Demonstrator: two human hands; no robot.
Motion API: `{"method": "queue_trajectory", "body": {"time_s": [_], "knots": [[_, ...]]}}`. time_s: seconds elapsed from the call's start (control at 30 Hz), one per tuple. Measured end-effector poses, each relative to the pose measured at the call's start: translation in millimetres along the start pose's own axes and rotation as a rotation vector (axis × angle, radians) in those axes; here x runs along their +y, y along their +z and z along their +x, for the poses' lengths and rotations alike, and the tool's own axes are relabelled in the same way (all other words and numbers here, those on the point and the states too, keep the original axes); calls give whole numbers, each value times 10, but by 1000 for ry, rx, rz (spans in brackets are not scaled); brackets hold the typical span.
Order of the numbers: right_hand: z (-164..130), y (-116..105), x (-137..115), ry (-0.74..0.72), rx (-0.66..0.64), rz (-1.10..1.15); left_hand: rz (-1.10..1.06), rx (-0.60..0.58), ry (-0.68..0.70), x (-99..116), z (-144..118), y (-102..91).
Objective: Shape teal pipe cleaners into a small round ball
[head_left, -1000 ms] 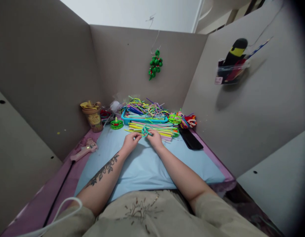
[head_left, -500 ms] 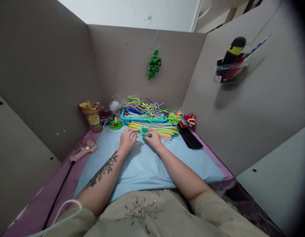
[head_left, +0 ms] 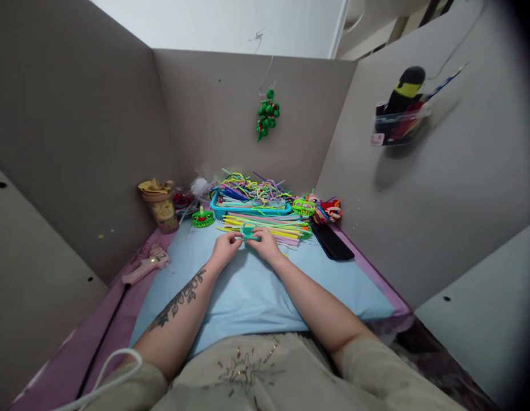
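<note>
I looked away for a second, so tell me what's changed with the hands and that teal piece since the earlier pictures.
The left hand, which had spread flat on the mat half a second ago, has come back in, and both hands now pinch the teal piece together, the right hand close against it. The loose stems, blue tray, glue gun and black case lie as before.

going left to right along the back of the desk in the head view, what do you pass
pink glue gun → tan cup → small green piece → left hand → teal pipe cleaner piece → right hand → black flat object
</note>
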State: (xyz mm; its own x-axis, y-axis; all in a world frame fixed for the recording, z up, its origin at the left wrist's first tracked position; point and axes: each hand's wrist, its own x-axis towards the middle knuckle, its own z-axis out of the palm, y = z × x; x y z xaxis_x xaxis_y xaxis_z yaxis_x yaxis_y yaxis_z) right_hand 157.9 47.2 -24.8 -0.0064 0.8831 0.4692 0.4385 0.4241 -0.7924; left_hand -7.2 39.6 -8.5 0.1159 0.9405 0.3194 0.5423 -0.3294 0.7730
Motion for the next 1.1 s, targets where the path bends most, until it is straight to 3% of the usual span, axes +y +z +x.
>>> {"method": "queue_trajectory", "body": {"time_s": [0.1,0.2,0.47,0.7,0.83,0.93,1.1], "knots": [[1,-20,12,-6,-63,6,101,-87,81,-44,18,-56],[4,-37,17,19,-113,35,57,-140,100,-54,28,-90],[5,-35,9,15,-89,76,16,-66,124,-5,3,-18],[15,-111,-62,38,-201,155,-37,-137,151,25,4,-84],[25,-203,-118,27,-233,271,2,-34,137,42,15,-97],[20,-243,-132,100,-227,417,-7,81,66,29,27,-95],[9,-207,-110,81,-58,383,-67,154,30,45,22,-104]]}}
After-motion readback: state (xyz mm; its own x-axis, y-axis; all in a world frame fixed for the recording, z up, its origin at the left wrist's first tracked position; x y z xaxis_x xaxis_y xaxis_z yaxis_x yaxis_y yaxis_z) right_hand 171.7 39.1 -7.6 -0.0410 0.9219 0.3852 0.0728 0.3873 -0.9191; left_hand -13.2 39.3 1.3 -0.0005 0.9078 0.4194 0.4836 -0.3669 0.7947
